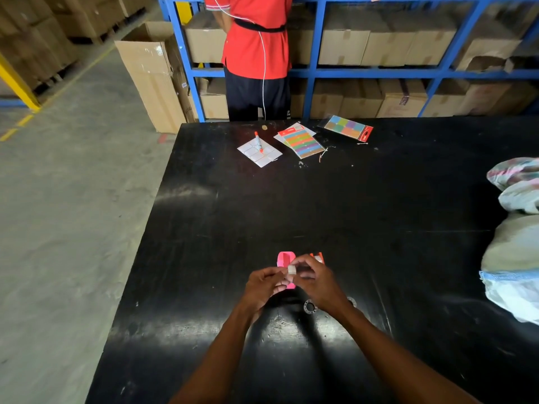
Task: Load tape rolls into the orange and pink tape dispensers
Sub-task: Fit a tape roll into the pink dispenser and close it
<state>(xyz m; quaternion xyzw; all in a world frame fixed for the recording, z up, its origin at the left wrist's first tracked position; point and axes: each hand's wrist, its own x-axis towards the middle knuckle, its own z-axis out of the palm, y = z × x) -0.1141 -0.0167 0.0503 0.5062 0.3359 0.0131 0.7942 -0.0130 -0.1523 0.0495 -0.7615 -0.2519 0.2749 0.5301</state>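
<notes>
A pink tape dispenser [283, 259] lies on the black table [379, 214] just beyond my hands, partly hidden by my fingers. An orange tape dispenser [317, 257] sits to its right, mostly hidden behind my right hand. My left hand [262, 285] and my right hand [316, 282] meet over the pink dispenser and pinch a small whitish tape roll [292, 270] between their fingertips. Another clear tape roll [310, 307] lies flat on the table under my right wrist. A second ring [352, 301] peeks out to the right of that wrist.
Sticker sheets [302, 140], a white label sheet with an orange pen [258, 141] and a colourful pack [347, 128] lie at the far edge. Stuffed sacks [513, 258] crowd the right side. A person in a red shirt [253, 39] stands by blue shelving with cartons.
</notes>
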